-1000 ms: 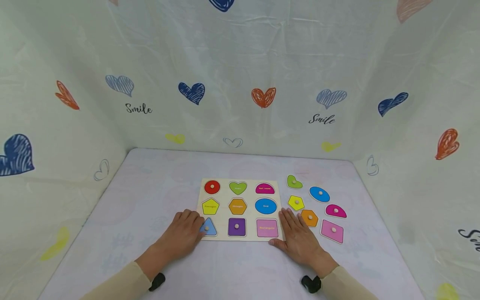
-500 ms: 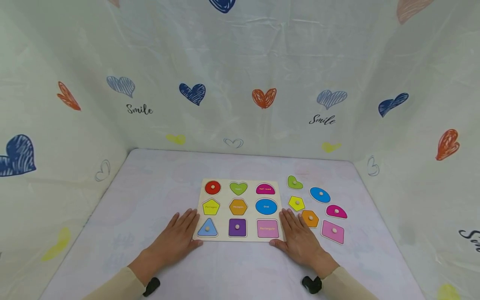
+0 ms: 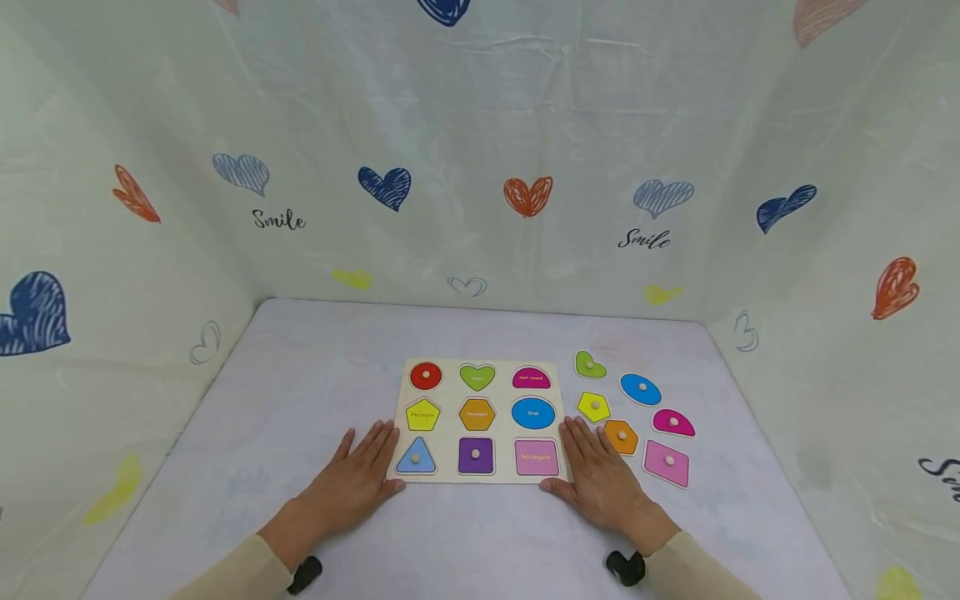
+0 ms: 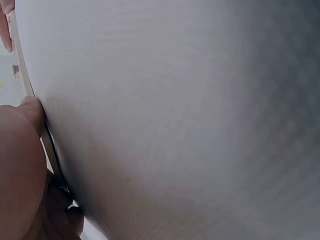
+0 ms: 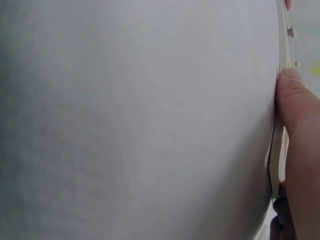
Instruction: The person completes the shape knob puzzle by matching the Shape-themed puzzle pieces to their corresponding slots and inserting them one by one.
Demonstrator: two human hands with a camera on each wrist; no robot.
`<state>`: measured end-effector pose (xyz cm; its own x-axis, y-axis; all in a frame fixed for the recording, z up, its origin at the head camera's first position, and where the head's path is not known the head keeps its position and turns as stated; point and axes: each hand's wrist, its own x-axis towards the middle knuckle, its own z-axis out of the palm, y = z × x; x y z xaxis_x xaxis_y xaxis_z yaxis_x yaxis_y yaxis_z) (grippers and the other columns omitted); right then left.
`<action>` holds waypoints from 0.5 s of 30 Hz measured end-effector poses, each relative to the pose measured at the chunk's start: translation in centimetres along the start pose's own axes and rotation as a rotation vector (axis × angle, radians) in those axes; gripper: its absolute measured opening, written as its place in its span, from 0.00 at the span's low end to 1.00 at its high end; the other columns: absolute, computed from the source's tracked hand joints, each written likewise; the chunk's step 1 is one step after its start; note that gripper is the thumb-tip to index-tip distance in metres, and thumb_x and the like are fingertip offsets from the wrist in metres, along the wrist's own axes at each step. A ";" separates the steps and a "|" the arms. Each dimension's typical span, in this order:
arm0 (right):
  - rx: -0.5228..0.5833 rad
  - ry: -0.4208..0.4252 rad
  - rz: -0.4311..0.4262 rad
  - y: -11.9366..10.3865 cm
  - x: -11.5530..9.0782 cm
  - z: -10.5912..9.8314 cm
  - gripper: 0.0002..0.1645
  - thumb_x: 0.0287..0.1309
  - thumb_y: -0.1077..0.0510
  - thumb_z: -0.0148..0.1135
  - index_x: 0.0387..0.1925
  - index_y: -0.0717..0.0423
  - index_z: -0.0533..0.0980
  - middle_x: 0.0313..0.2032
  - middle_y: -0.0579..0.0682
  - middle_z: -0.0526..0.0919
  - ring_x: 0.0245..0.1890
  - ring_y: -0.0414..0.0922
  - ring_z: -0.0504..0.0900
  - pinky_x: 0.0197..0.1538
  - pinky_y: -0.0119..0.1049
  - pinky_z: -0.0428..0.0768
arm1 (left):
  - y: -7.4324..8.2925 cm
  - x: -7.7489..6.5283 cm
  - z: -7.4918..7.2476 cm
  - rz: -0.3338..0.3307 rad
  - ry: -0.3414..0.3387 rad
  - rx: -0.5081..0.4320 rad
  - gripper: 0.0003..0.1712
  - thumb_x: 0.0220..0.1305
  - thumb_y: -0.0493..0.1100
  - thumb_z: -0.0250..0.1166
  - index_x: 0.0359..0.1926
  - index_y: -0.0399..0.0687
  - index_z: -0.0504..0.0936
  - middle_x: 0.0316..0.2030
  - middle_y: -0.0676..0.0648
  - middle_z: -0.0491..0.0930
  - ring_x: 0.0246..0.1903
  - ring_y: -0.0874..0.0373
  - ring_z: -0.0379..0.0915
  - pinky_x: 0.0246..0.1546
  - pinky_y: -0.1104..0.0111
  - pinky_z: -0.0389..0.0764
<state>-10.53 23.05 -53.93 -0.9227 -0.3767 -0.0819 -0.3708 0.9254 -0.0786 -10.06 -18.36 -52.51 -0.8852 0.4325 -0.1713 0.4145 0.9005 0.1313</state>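
A wooden shape puzzle board point(image 3: 450, 400) lies flat on the table between both hands. My left hand point(image 3: 351, 483) rests at its left edge, fingers straight and thumb at the near corner. Along the right edge lies my right hand point(image 3: 606, 487), fingers extended. Knobbed pieces sit in the board: a red circle point(image 3: 420, 382), a blue triangle point(image 3: 412, 468) and a purple square point(image 3: 467, 465). The other slots show printed shapes such as a heart, an oval and a rectangle. In the wrist views, the left thumb point(image 4: 32, 112) and right thumb point(image 5: 292, 97) touch the board's near side.
Loose knobbed pieces lie right of the board: a green heart point(image 3: 586, 371), yellow pentagon point(image 3: 588, 412), blue oval point(image 3: 633, 385), orange hexagon point(image 3: 615, 443), magenta half round point(image 3: 663, 427) and pink rectangle point(image 3: 662, 468). A heart-printed curtain point(image 3: 465, 242) surrounds the table point(image 3: 322, 350).
My left hand has left the blue triangle, moved slightly left and straightened along the board's left edge. The right hand and the loose pieces have stayed put.
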 end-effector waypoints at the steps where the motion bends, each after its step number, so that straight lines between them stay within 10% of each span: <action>1: 0.002 0.000 -0.001 0.0 0.0 0.0 0.61 0.69 0.21 0.49 0.83 0.61 0.54 0.82 0.59 0.57 0.83 0.59 0.53 0.82 0.61 0.52 | 0.0 0.0 0.0 -0.001 -0.003 0.000 0.49 0.78 0.64 0.56 0.82 0.35 0.55 0.82 0.36 0.56 0.82 0.38 0.48 0.79 0.36 0.51; 15: 0.023 0.045 0.000 1.2 0.9 -2.0 0.53 0.67 0.26 0.60 0.76 0.59 0.68 0.73 0.59 0.73 0.76 0.60 0.68 0.77 0.60 0.67 | 0.3 0.1 -0.3 -0.019 -0.022 -0.015 0.49 0.77 0.65 0.57 0.82 0.37 0.56 0.82 0.38 0.57 0.82 0.40 0.48 0.79 0.36 0.51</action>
<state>-12.05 23.87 -52.07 -0.9266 -0.3741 -0.0373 -0.3689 0.9239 -0.1012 -10.05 -18.10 -52.23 -0.8881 0.4164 -0.1948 0.3945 0.9078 0.1421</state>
